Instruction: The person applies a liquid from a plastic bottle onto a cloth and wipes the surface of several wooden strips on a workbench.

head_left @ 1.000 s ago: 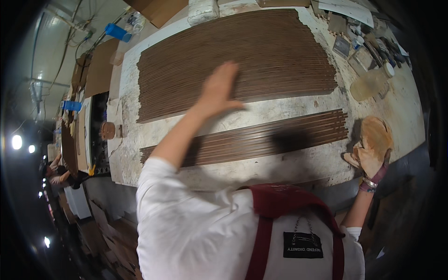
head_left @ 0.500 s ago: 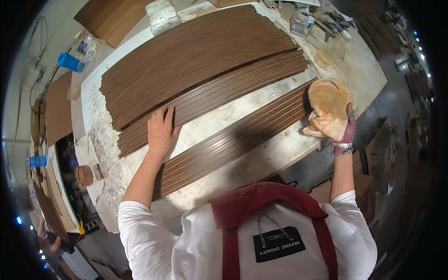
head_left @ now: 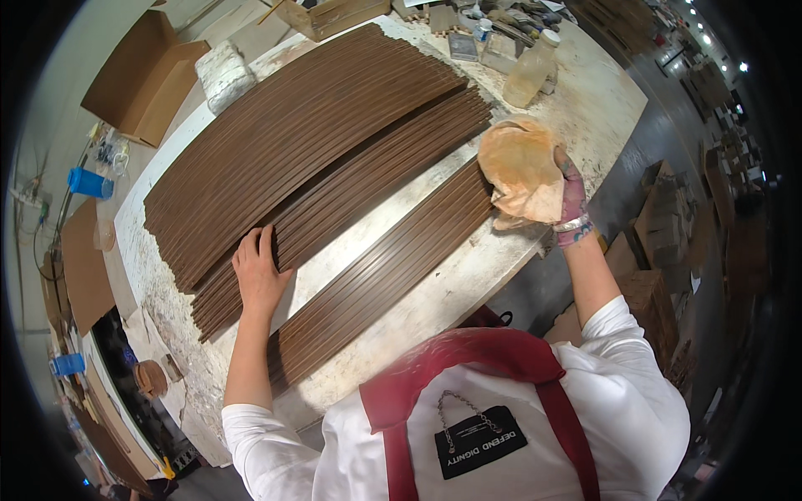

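Note:
My bare left hand (head_left: pixel 260 275) lies over the left part of a narrow middle row of brown grooved strips (head_left: pixel 376 167), fingers outstretched and thumb apart. Its fingertips reach the dark gap before a wider far bundle of similar strips (head_left: pixel 292 134). In a patterned purple glove, my right hand (head_left: pixel 571 192) grips a crumpled cloth (head_left: pixel 520 159), cream with orange-brown stains. The cloth is at the right end of the nearest row of brown strips (head_left: pixel 384 263) and covers that end. The fingers behind the cloth are partly hidden.
All rows lie on a stained white table (head_left: pixel 597 100). Beyond the cloth stands a bottle of yellowish liquid (head_left: pixel 531 71), with assorted tools (head_left: pixel 510 29) behind it. An open cardboard box (head_left: pixel 142 83) and a white wrapped block (head_left: pixel 224 75) are at the far left.
The whole view has turned, so the table appears tilted more steeply. My left fingers reach farther across the middle row. The cloth stays in my right hand at the near row's right end.

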{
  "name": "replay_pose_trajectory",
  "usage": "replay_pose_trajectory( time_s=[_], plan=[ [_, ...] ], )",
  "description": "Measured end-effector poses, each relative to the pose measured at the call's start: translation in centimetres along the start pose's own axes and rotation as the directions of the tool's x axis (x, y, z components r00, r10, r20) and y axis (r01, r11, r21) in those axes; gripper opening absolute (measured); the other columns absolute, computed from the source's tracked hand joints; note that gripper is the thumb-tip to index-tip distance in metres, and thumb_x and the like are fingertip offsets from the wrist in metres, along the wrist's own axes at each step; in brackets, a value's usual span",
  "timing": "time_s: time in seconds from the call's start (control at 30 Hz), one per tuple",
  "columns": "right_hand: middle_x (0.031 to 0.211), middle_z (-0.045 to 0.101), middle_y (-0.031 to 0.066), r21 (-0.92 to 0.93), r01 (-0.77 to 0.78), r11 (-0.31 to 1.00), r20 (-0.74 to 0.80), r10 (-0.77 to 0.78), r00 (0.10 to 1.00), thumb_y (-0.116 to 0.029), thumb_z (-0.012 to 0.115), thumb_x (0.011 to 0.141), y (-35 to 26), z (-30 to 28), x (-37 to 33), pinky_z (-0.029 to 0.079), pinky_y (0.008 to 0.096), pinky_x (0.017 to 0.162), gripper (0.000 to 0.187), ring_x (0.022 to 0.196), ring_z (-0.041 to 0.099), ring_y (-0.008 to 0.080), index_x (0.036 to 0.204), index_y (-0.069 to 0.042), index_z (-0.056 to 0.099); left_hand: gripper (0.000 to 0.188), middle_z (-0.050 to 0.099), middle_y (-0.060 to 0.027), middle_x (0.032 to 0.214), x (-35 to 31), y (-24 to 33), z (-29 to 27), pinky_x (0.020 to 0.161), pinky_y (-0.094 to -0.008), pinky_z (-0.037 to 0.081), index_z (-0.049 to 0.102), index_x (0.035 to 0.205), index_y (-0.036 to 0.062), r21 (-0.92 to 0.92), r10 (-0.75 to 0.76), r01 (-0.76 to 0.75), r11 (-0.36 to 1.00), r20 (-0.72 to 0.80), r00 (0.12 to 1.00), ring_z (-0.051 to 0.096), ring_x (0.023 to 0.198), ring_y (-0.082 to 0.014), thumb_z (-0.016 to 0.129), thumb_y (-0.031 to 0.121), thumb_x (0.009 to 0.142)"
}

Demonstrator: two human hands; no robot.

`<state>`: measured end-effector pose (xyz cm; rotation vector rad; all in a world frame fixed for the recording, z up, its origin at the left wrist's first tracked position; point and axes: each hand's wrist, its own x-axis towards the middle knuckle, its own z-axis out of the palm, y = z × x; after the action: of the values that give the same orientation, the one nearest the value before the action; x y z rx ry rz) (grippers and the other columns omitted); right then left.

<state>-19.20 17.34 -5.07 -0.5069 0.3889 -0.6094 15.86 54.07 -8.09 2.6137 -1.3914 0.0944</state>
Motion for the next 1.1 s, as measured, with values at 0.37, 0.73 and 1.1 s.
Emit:
replay_pose_trajectory(
  time_s=[0.37,0.73,1.1],
  plan=[
    [0.132,0.055,0.0194,-0.203,0.063,0.977,0.032,-0.058,0.998,-0.038,0.064,0.090,-3.7,3.7,4.8,0.049,0.0492,0.099,0.063,0.120,0.056,0.0350,0.139,-0.004,0.043,0.090,0.051,-0.0180,0.118,3.4,1.4,-0.2,0.097,-0.0472,0.038,0.040,0.139,0.0024,-0.167,0.045,-0.014,0.986,0.182,0.982,0.050,0.113,-0.0358,0.083,0.025,0.063],
    [0.109,0.068,0.0182,-0.803,0.194,0.563,0.361,0.201,0.911,-0.045,0.068,0.072,11.2,11.2,14.9,0.049,0.0382,0.096,0.054,0.111,0.060,0.0274,0.100,0.000,0.069,0.092,0.051,-0.0188,0.120,1.2,1.1,1.0,0.095,-0.0467,0.038,0.040,0.137,-0.0003,-0.135,0.113,-0.099,0.986,0.097,0.989,0.049,0.111,-0.0374,0.085,0.026,0.061],
    [0.103,0.067,0.0100,-0.954,0.125,0.273,0.078,-0.180,0.981,-0.016,0.059,0.088,5.0,7.8,17.6,0.054,0.0341,0.087,0.015,0.096,0.065,0.0229,0.099,-0.009,0.067,0.094,0.050,-0.0186,0.117,0.4,1.0,1.1,0.094,-0.0475,0.038,0.040,0.136,-0.0015,-0.101,0.104,-0.094,0.990,0.101,0.989,0.048,0.110,-0.0363,0.085,0.029,0.060]
  ],
)
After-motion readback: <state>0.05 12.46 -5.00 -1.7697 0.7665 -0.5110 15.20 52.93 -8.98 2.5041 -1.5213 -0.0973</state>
